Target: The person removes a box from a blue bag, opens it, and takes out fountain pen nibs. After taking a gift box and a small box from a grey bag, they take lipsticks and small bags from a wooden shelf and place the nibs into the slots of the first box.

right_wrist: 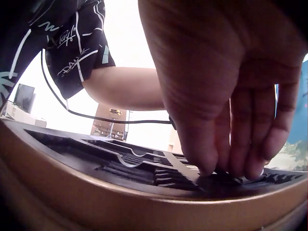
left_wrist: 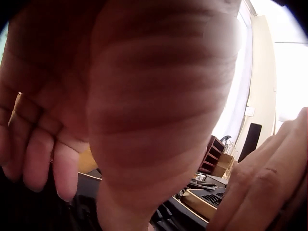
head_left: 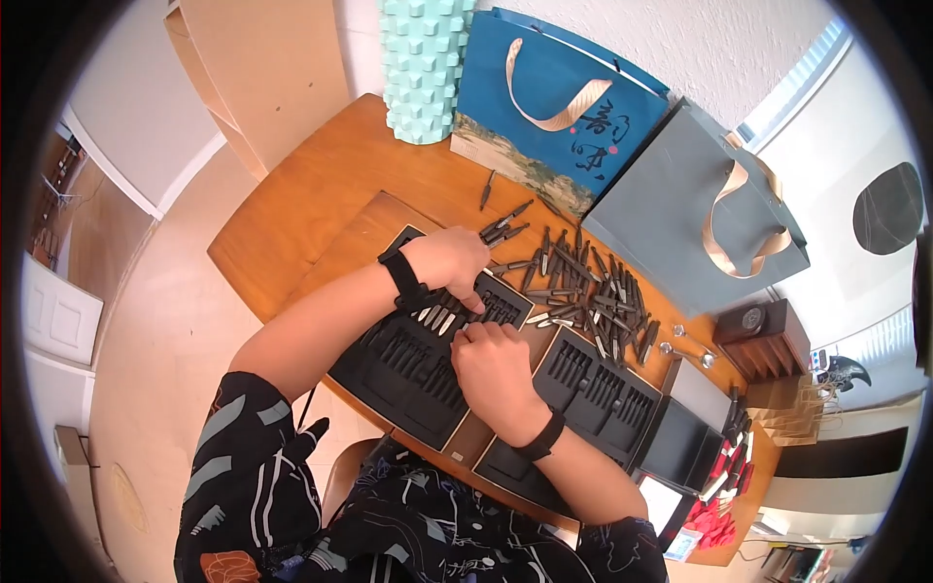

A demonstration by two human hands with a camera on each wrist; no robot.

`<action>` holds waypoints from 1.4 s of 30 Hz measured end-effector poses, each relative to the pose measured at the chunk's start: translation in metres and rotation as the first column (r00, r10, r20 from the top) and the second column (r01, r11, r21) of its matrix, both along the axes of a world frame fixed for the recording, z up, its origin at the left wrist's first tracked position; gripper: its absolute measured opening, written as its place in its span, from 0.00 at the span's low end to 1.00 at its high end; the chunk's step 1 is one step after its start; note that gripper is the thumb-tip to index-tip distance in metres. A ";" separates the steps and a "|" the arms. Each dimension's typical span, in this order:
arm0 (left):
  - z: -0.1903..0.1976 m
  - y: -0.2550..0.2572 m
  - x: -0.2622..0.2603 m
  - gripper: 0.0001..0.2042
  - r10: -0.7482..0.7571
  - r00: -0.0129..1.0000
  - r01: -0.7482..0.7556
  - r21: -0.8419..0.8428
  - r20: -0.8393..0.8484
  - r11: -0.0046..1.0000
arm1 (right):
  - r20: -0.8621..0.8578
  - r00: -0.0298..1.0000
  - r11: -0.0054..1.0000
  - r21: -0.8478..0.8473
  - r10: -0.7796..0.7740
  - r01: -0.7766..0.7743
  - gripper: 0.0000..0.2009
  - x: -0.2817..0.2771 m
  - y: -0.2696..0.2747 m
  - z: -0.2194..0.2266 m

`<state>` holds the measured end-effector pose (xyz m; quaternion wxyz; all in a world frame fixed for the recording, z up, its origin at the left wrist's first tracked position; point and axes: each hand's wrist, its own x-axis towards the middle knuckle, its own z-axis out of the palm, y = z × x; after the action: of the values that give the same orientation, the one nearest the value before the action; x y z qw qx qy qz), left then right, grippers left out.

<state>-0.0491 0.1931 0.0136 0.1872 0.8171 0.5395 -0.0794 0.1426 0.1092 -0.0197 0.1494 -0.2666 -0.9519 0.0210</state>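
Note:
A black slotted tray (head_left: 401, 377) with a gold rim lies before me, holding several slim dark pieces with silvery ends (head_left: 439, 322). Over its far part is my left hand (head_left: 445, 260), thumb pointing down to the slots; in the left wrist view its fingers (left_wrist: 66, 168) hang loosely bent. My right hand (head_left: 494, 369) reaches in from the near right. Down at the slots its thumb and fingertips (right_wrist: 208, 166) come together on a slim piece (right_wrist: 247, 180), most of which they hide. Beyond the tray lies a loose heap of similar slim pieces (head_left: 593, 296).
To the right sits a second slotted tray (head_left: 607, 396), then an open black box (head_left: 683, 442). Blue (head_left: 554, 97) and grey (head_left: 680, 209) paper bags stand behind the heap, beside a mint foam roller (head_left: 420, 68). A small wooden drawer rack (head_left: 763, 335) stands at the right.

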 end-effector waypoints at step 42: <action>-0.003 0.006 0.014 0.33 0.035 0.974 -0.056 -0.086 -0.223 0.995 | 0.084 0.901 0.904 0.079 -0.426 0.420 0.08 0.116 0.135 0.033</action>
<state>-0.0352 0.1993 0.0109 0.1649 0.7812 0.5713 -0.1901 0.2587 0.2445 0.0136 0.1106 -0.4630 -0.8778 -0.0531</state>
